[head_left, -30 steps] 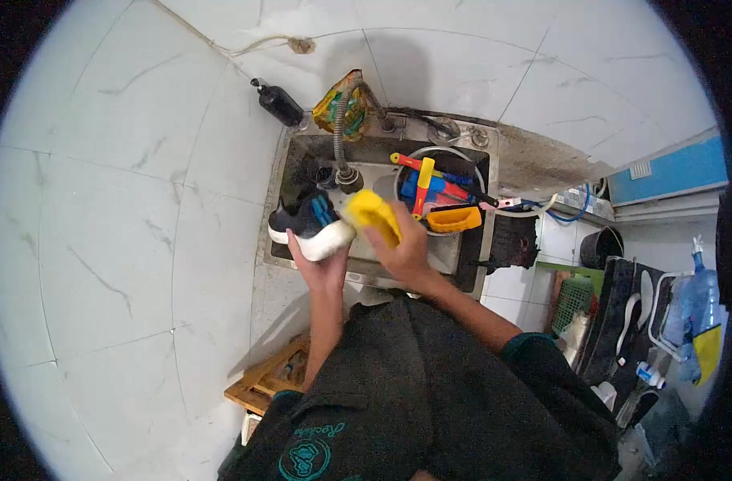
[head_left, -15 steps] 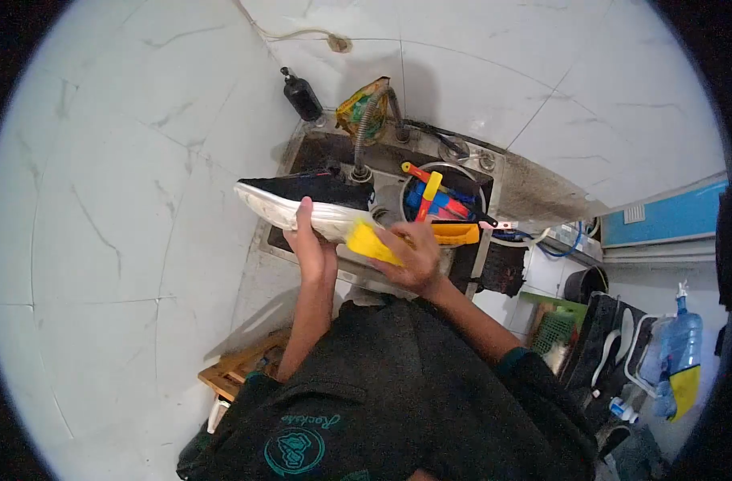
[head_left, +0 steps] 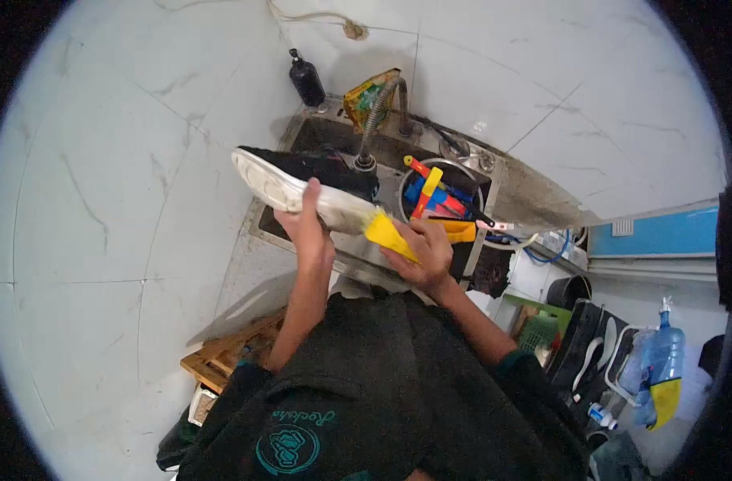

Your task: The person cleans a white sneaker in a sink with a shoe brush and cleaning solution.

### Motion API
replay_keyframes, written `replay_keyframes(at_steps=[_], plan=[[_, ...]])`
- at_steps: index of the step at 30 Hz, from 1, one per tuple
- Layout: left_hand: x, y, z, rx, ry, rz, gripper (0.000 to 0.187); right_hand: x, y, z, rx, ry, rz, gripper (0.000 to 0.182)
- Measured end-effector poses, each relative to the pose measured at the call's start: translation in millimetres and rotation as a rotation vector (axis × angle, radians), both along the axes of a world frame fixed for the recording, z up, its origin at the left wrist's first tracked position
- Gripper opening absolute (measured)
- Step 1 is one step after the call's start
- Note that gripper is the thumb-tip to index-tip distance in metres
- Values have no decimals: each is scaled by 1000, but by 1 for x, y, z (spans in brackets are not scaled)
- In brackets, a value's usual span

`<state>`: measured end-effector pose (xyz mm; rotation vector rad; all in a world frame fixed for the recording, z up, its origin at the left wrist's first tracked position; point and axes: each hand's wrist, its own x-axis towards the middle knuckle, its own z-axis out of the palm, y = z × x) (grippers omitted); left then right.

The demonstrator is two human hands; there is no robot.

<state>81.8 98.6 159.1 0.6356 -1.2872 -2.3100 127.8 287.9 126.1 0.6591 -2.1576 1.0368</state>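
Observation:
A shoe with a black upper and a white sole is held over the metal sink, its sole tilted up toward me. My left hand grips it from below at mid-length, the thumb lying on the sole's side. My right hand is closed around a yellow brush. The brush's bristle end touches the right end of the sole, where greyish dirt shows. Part of the brush is hidden by my fingers.
Under the shoe is a sink with a flexible-neck faucet. A round basin holds several coloured brushes. Behind stand a black pump bottle and a yellow-green pouch. A wooden stool is at lower left.
The shoe has rolled so more of its underside faces me. The yellow brush and my right hand have shifted slightly right and down. My view has moved a little.

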Motion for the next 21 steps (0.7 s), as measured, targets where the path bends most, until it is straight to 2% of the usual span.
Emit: replay_keyframes(at_steps=[3,4,7,8,12,15,16,17,19,20,21], plan=[[7,11,-15,83,-21,-74,62,-20,-25,46,40,101,-8,47],[2,10,-17,121,-118,-50,67,-19,-27,57,88,105,-4,49],[1,0,4,68,-51,-55,73,1,-4,10,42,64,-2,47],[1,1,-8,-58,-43,-20,73,8,3,0,49,-38,21,47],[8,14,-32,87,-18,-122,75,-12,-24,48,129,77,-21,46],[2,3,-9,-19,-12,-95,78,6,-2,15,97,55,-15,47],[4,9,-1,-84,-68,-36,80,12,4,13,80,-35,-30,48],[-1,9,-4,-57,-38,-23,79,4,4,6,77,-9,-37,47],[1,14,-23,-2,-21,-24,77,-4,-8,22,75,-5,-78,44],[2,14,-13,104,-65,-76,74,-10,-16,38,50,0,-70,43],[3,10,-9,65,-29,-86,74,-9,-19,38,-68,-68,-74,43]])
